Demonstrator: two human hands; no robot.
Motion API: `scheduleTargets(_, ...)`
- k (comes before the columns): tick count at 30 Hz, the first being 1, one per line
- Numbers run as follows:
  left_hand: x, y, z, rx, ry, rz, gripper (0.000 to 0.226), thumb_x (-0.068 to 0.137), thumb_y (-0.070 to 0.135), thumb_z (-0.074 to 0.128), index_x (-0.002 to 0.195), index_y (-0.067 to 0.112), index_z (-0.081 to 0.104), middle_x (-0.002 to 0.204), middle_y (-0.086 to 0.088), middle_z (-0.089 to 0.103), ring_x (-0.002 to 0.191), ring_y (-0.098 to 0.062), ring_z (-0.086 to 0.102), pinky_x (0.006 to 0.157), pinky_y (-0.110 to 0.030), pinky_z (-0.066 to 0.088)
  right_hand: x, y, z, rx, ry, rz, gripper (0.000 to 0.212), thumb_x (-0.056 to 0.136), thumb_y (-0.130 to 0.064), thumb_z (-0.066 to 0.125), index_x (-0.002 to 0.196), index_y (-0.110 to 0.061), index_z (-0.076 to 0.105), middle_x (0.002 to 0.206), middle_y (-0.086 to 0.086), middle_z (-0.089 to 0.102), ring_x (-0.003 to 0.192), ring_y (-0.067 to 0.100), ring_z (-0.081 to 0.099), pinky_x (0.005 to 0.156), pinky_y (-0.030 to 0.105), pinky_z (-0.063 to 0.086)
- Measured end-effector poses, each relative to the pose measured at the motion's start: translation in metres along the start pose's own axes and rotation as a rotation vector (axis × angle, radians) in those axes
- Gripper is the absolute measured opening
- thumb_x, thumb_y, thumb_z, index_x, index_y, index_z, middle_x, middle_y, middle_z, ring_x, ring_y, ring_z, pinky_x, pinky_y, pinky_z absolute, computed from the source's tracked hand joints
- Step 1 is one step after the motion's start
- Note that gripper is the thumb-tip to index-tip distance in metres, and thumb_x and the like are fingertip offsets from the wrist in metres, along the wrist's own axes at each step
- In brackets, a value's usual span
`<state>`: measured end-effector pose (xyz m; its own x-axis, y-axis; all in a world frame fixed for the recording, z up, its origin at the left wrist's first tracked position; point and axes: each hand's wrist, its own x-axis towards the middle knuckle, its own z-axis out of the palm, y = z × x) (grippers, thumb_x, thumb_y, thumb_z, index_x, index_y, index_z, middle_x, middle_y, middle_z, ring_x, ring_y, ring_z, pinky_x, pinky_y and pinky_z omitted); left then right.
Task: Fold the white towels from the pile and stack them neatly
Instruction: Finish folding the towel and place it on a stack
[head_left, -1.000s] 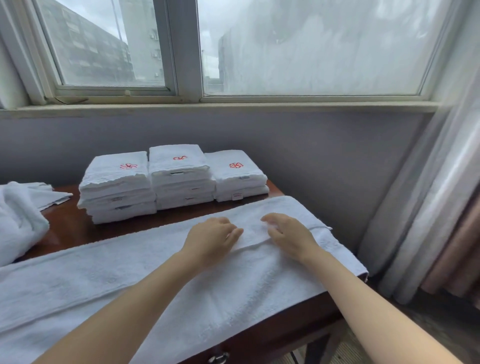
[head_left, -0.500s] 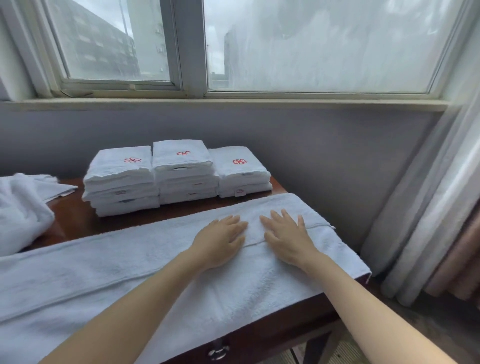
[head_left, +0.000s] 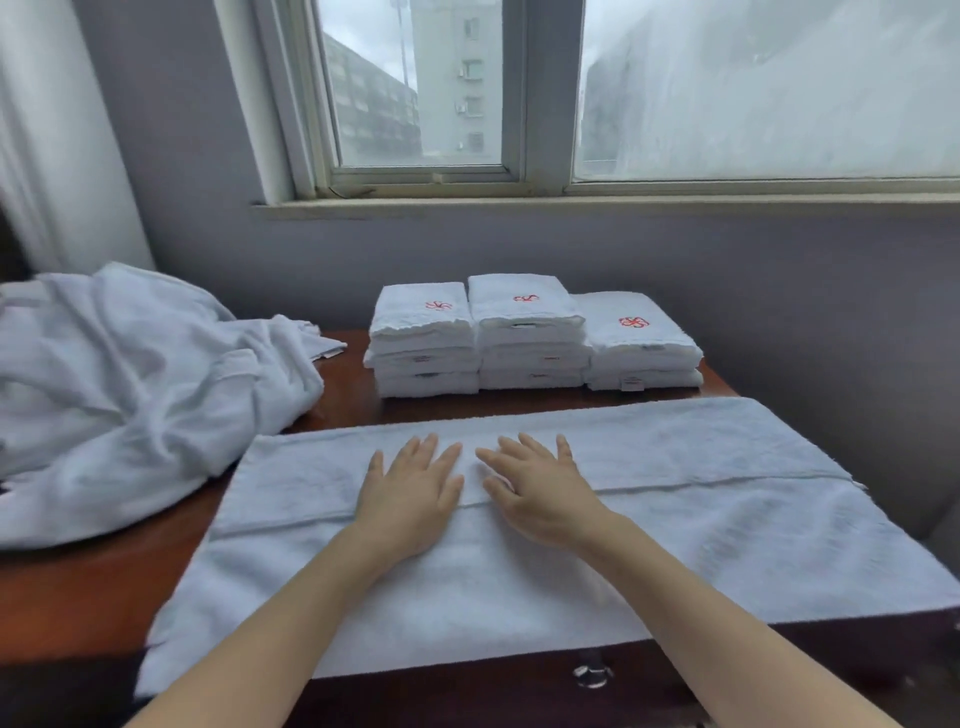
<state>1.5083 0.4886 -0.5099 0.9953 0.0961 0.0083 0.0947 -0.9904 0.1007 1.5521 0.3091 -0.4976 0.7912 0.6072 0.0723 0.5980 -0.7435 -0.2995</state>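
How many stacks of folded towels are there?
3. They sit side by side at the back of the table: the left stack, the middle stack and the right stack. More could be hidden behind them.

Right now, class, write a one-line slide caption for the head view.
On the table, left hand and right hand press flat on the part-folded towel; folded stacks behind, unfolded pile at left.

Towel pile (head_left: 130, 395) cut off at L edge; stack tags (head_left: 630, 384) too small to read.
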Motion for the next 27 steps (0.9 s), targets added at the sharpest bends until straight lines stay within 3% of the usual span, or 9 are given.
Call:
scheduleTargets(10, -0.046, -0.106, -0.010, -0.010, 0.039, -0.216, 0.062, 0.101, 0.057, 0.020, 0.157, 0.032, 0.010, 0.166, 0.000, 0.001, 0.152, -0.015, -0.001, 0.122, -0.039, 0.000, -0.003, -0.050, 0.027, -0.011, -0.035, -0.099, 0.047, 0.104, -0.042, 0.029, 0.150, -0.033, 0.026, 0.163, 0.000, 0.014, 0.152, 0.022, -0.002, 0.118, 0.050, -0.013)
scheduleTargets(15, -0.083, -0.120, -0.015, -0.219, 0.100, -0.019, 0.050, 0.103, 0.046, 0.037, 0.151, 0.037, 0.032, 0.163, 0.011, 0.015, 0.149, -0.002, 0.003, 0.120, -0.025, 0.001, -0.022, -0.068, 0.029, 0.067, -0.044, -0.217, 0.049, 0.103, -0.040, 0.038, 0.151, -0.035, 0.030, 0.161, -0.010, 0.021, 0.151, 0.011, 0.004, 0.121, 0.043, -0.008)
scheduleTargets(17, -0.105, -0.120, -0.016, -0.276, 0.119, 0.049, 0.048, 0.100, 0.051, 0.039, 0.147, 0.042, 0.038, 0.160, 0.018, 0.019, 0.146, 0.006, 0.004, 0.120, -0.023, 0.001, -0.031, -0.075, 0.031, 0.104, -0.045, -0.285, 0.048, 0.103, -0.041, 0.039, 0.150, -0.037, 0.033, 0.159, -0.014, 0.024, 0.150, 0.007, 0.007, 0.123, 0.040, -0.005)
scheduleTargets(20, -0.140, -0.117, -0.015, -0.315, 0.090, 0.131, 0.059, 0.087, 0.074, 0.040, 0.141, 0.051, 0.042, 0.158, 0.028, 0.019, 0.142, 0.016, 0.001, 0.121, -0.025, 0.005, -0.044, -0.083, 0.031, 0.180, -0.053, -0.379, 0.048, 0.100, -0.049, 0.043, 0.146, -0.040, 0.039, 0.156, -0.016, 0.030, 0.146, 0.000, 0.015, 0.123, 0.038, 0.005)
scheduleTargets(23, -0.168, -0.116, -0.010, -0.210, 0.087, 0.196, 0.085, 0.067, 0.086, 0.055, 0.143, 0.058, 0.029, 0.152, 0.042, 0.007, 0.140, 0.018, -0.005, 0.118, -0.018, 0.000, -0.054, -0.086, 0.033, 0.166, -0.093, -0.461, 0.060, 0.088, -0.062, 0.052, 0.144, -0.042, 0.041, 0.154, -0.020, 0.031, 0.146, -0.003, 0.012, 0.123, 0.037, 0.002)
scheduleTargets(25, -0.176, -0.117, -0.006, -0.089, 0.112, 0.232, 0.090, 0.069, 0.064, 0.069, 0.146, 0.054, 0.025, 0.153, 0.039, 0.002, 0.141, 0.017, -0.008, 0.114, -0.012, -0.009, -0.059, -0.088, 0.035, 0.054, -0.115, -0.501, 0.068, 0.079, -0.060, 0.060, 0.141, -0.043, 0.038, 0.154, -0.021, 0.026, 0.147, 0.000, 0.008, 0.122, 0.034, -0.001)
scheduleTargets(27, -0.179, -0.117, -0.005, -0.141, 0.154, 0.227, 0.081, 0.069, 0.032, 0.070, 0.139, 0.052, 0.035, 0.154, 0.034, 0.016, 0.142, 0.016, 0.002, 0.119, -0.018, 0.003, -0.062, -0.091, 0.036, -0.041, -0.086, -0.522, 0.066, 0.075, -0.045, 0.065, 0.134, -0.038, 0.036, 0.149, -0.020, 0.030, 0.144, 0.004, 0.015, 0.119, 0.030, 0.005)
